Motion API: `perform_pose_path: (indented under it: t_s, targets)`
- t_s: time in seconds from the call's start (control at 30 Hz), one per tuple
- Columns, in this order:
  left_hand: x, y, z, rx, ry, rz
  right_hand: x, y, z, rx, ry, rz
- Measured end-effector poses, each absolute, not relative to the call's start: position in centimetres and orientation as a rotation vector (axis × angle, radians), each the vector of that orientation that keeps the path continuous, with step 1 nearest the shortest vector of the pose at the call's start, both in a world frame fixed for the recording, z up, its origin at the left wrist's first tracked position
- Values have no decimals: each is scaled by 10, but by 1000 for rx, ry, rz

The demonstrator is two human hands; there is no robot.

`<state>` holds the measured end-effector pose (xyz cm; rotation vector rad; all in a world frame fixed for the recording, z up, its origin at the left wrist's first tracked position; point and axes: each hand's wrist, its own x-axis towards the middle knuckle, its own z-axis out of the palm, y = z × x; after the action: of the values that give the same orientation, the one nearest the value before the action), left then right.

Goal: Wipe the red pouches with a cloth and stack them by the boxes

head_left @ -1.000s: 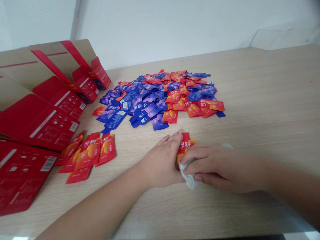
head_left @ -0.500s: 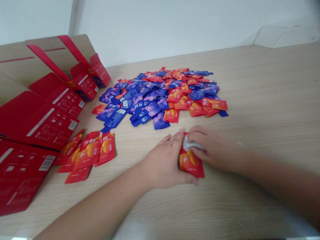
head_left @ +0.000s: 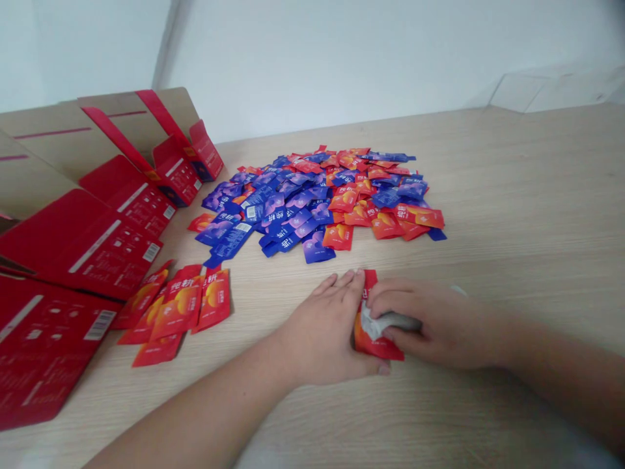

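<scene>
A red pouch (head_left: 378,346) with orange fruit printed on it lies flat on the wooden table. My left hand (head_left: 325,332) holds it down along its left side, with outstretched fingers at the top edge and the thumb at the bottom. In my right hand (head_left: 430,319) is a crumpled white wipe (head_left: 381,320), pinched between thumb and fingers and pressed on the pouch's face. Part of the pouch is hidden under both hands. Several matching red pouches (head_left: 178,306) lie overlapped to the left.
Farther back is a wide heap of blue and red pouches (head_left: 297,202). Open red cardboard boxes (head_left: 122,241) stand in a row along the left side. A pale wall (head_left: 366,65) rises behind the table (head_left: 527,215).
My right hand has slid the wipe down the pouch toward its lower part. My left hand stays on the pouch. The whole scene sits slightly lower in view.
</scene>
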<state>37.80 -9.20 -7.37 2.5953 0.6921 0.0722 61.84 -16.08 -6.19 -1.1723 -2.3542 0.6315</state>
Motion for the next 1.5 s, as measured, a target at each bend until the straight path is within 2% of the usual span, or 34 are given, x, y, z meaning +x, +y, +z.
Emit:
perform_pose_path:
  t_s: [0.27,0.67,0.9,0.97,1.13,1.23,1.5]
  targets:
    - [376,-92,-76,2564,694,124,606,-172,-49,-1146,-2439,758]
    - [375,-92,-79,2529,715,124,616,-142,-91,-1459,-2268,304]
    - [376,-93,-79,2532,713,133,621,-141,-89,-1517,-2124,163]
    - [376,-93,-79,2528,715,130,618,-149,-83,-1433,-2169,229]
    - [377,-92,-79,2524,717,138,609,-167,-66,-1158,-2325,640]
    - [378,-93,-78,2512,727,137,606,-167,-63,-1154,-2368,711]
    - [379,-97,-72,2502,757,143,617,-142,-79,-1297,-2419,356]
